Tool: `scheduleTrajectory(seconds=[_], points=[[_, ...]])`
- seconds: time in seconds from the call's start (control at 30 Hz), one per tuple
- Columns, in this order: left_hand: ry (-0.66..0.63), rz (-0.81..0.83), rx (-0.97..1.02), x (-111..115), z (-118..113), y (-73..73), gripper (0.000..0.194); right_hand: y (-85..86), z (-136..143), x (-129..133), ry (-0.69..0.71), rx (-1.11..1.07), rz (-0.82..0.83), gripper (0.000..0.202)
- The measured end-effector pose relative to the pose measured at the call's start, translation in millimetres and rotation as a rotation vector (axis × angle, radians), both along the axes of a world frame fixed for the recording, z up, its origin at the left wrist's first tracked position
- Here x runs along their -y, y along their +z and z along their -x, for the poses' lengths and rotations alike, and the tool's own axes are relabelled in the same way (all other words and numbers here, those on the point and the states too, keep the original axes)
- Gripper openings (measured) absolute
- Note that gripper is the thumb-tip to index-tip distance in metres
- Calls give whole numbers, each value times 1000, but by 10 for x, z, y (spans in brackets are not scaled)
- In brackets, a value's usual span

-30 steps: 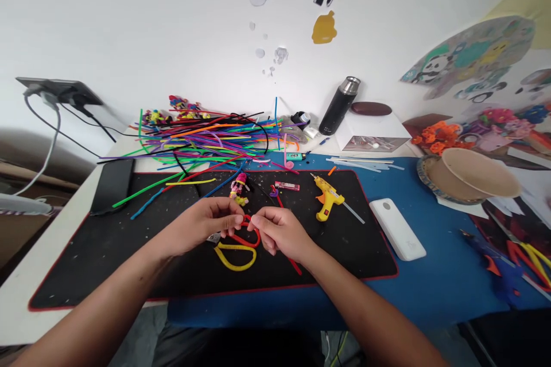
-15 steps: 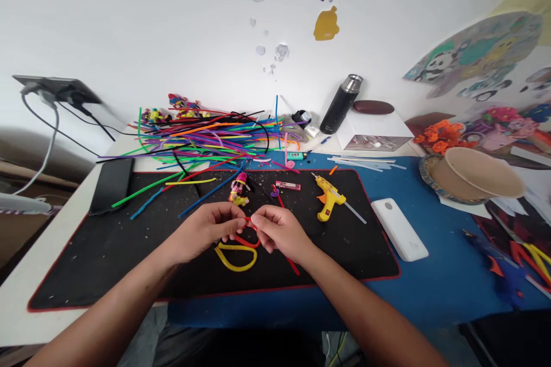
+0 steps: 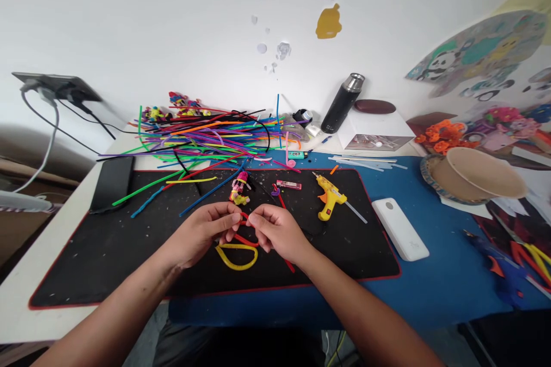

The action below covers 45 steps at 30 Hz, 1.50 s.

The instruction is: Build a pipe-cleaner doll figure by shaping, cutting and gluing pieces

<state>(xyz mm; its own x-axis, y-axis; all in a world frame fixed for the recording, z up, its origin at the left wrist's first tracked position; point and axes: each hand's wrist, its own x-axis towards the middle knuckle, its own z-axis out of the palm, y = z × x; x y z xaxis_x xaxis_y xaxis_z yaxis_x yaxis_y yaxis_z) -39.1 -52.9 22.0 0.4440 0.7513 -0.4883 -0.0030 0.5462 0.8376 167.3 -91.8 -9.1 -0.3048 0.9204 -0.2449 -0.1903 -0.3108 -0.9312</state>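
Note:
My left hand (image 3: 215, 226) and my right hand (image 3: 273, 229) meet over the black mat (image 3: 129, 258), each pinching a red pipe cleaner (image 3: 246, 240) that is bent into a loop between them. Below the fingers a yellow pipe-cleaner loop (image 3: 236, 266) hangs or lies; its link to the red one is hidden. Just beyond my hands lies a small pink, black and yellow figure (image 3: 240, 188). A straight red pipe cleaner (image 3: 282, 200) with a purple curl passes under my right hand.
A yellow glue gun (image 3: 330, 198), a white power bank (image 3: 400, 229) and bowls (image 3: 482, 175) are on the right. Pipe cleaners (image 3: 206, 137) pile up at the back, beside a black flask (image 3: 343, 103). A black phone (image 3: 112, 183) lies left.
My fingertips have shifted slightly on the red pipe cleaner, and its small upper loop now looks narrower between them. The camera view has moved a little.

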Motion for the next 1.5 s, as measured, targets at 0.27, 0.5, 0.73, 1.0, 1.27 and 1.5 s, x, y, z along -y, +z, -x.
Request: scheduleTrajectory(seconds=[0.27,0.5,0.73,1.0,1.27,1.5], points=[[-1,36,31,2,-14,61,52,-12,24,26,7,-51,5,44],[-149,-47,-80,-1,18,86,51,-9,-6,39,33,-94,46,45],[-132,-26,-77,21,-25,56,52,55,21,-1,3,-50,3,41],[-60,18,-34,20,-5,64,50,92,49,-46,-41,-20,-3,42],[-58,-3,-20,-22,20,43,46,64,117,-116,-39,-67,-22,44],[-14,-9,-32,-150,-13,56,45,63,73,-208,-45,-48,-4,47]])
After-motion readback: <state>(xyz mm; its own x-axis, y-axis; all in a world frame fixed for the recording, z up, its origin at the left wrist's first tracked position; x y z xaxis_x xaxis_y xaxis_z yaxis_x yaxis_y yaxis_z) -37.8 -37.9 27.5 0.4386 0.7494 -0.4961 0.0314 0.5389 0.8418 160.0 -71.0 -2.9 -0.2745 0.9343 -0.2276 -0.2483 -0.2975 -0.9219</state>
